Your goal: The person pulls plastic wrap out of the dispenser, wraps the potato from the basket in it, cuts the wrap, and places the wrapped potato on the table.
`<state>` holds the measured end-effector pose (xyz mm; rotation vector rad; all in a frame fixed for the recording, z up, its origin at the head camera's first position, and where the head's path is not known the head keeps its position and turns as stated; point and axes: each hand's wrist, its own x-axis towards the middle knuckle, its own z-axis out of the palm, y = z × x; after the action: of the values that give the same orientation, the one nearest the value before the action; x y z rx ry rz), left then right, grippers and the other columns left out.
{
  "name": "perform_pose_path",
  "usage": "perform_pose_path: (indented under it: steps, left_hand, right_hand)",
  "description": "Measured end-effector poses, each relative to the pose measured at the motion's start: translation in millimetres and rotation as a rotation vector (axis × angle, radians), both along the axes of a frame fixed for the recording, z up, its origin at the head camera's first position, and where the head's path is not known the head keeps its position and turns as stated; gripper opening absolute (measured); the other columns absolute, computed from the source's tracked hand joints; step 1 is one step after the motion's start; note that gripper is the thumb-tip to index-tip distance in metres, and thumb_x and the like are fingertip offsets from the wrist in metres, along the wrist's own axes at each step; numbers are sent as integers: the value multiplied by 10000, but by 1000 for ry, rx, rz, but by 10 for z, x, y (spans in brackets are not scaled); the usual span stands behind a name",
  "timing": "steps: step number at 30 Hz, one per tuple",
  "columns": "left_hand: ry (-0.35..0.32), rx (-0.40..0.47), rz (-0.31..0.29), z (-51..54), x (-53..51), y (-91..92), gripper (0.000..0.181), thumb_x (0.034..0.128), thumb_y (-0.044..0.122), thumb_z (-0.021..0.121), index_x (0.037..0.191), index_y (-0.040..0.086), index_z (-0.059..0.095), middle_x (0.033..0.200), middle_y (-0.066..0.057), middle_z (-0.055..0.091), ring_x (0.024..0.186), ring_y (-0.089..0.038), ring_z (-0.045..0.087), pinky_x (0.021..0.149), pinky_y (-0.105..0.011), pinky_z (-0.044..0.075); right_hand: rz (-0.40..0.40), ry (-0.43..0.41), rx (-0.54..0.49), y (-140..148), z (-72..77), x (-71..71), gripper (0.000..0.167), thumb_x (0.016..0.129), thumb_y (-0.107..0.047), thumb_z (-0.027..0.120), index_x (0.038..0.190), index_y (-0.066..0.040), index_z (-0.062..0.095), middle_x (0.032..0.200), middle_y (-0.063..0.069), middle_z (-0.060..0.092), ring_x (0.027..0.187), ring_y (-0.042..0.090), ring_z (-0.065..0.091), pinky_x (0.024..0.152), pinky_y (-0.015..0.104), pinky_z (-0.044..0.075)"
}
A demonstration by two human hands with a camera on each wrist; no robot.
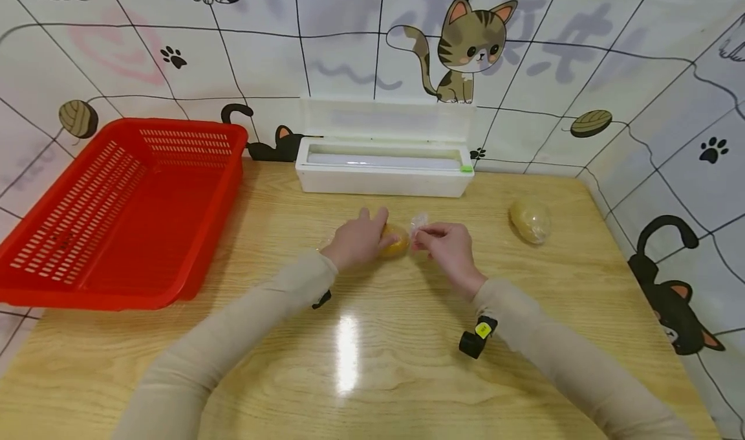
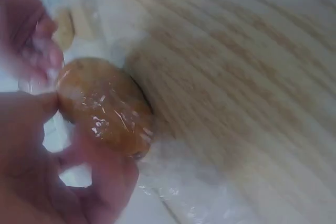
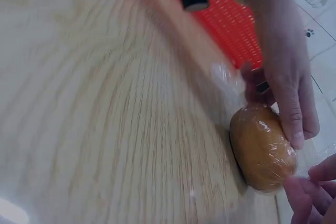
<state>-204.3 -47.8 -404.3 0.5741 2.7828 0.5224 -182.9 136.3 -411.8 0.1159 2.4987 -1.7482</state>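
Note:
A yellow-brown, potato-like oval [image 1: 394, 241] lies on the table in glossy clear plastic wrap. My left hand [image 1: 357, 238] holds it from the left, its thumb and fingers around the sides. Just right of the oval, my right hand [image 1: 445, 249] pinches a gathered end of the plastic wrap [image 1: 418, 221] between thumb and fingertips. Loose film [image 2: 205, 198] spreads from the oval's other end in the left wrist view. In the right wrist view the wrapped oval [image 3: 262, 148] sits between both hands.
A second wrapped yellowish oval [image 1: 531, 220] lies at the right of the wooden table [image 1: 407, 375]. Behind the hands stands a white wrap dispenser box [image 1: 384, 182] with its lid up. The red plastic basket [image 1: 157, 213] is at the left, and a cat-patterned wall covering [image 1: 343, 58] rises behind.

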Motion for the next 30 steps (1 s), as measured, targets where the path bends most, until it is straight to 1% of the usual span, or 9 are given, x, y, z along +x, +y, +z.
perform_pose_path:
  steps: [5, 9, 15, 19, 21, 24, 27, 28, 30]
  left_hand:
    - [107, -147, 30, 0, 63, 123, 465, 1003, 512, 385, 1109, 61, 426, 779, -109, 490, 526, -246, 518, 468, -348, 433]
    - [110, -102, 3, -14, 37, 119, 435, 1013, 495, 382, 1002, 61, 412, 658, -75, 478, 501, -216, 493, 431, -323, 409]
    - [-55, 36, -111, 21, -73, -19, 407, 970, 388, 564, 1065, 29, 398, 621, -25, 459, 495, -156, 442, 463, -275, 365]
    - [-103, 57, -176, 48, -89, -70, 418, 946, 337, 619, 1070, 14, 385, 636, -18, 457, 499, -134, 422, 471, -256, 335]
    - [-104, 78, -170, 35, -79, -69, 403, 947, 327, 623, 1059, 17, 390, 650, -22, 472, 515, -131, 432, 477, -244, 351]
    - [-103, 127, -130, 6, -54, -60, 428, 932, 335, 650, 1061, 9, 404, 667, -42, 508, 541, -142, 462, 499, -246, 389]
    - [-117, 194, -90, -36, -40, -74, 516, 913, 359, 670, 1147, -9, 394, 682, -61, 540, 552, -159, 501, 527, -265, 437]
    - [-116, 209, -89, -47, -40, -84, 567, 911, 370, 668, 1209, -15, 379, 679, -63, 546, 552, -162, 508, 540, -276, 446]
    - [-115, 237, -110, -65, -49, -116, 666, 918, 380, 653, 1356, 12, 312, 667, -57, 549, 549, -159, 508, 572, -293, 460]
  right_hand:
    - [21, 250, 179, -57, -35, -19, 126, 872, -52, 701, 939, 45, 744, 845, 150, 716, 743, 233, 698, 652, 311, 550]
    - [61, 401, 406, -96, -49, -19, 144, 870, -99, 711, 951, 10, 758, 837, 113, 725, 745, 210, 694, 639, 346, 535]
    - [187, 479, 619, -132, 4, -19, 204, 887, -180, 704, 1013, -26, 751, 875, 73, 731, 755, 196, 692, 586, 346, 512]
    - [221, 487, 750, -180, 33, 5, 190, 893, -189, 702, 1007, -44, 745, 817, 60, 724, 647, 183, 661, 485, 317, 465]
    - [259, 488, 856, -215, 48, 37, 189, 903, -172, 680, 1007, -19, 717, 722, 72, 688, 552, 175, 605, 445, 314, 446]
    - [354, 542, 1027, -262, 56, 96, 243, 900, -126, 651, 1079, 38, 670, 808, 138, 696, 510, 199, 575, 445, 331, 475]
    - [438, 614, 1148, -263, 46, 149, 352, 895, -117, 661, 1186, 77, 617, 1069, 209, 676, 702, 256, 676, 587, 350, 547]
    - [458, 636, 1171, -254, 38, 159, 362, 894, -113, 667, 1196, 79, 614, 1159, 218, 641, 800, 280, 689, 648, 364, 557]
    - [500, 632, 1197, -231, 32, 177, 389, 902, -123, 674, 1230, 72, 597, 1221, 222, 608, 972, 302, 665, 759, 388, 548]
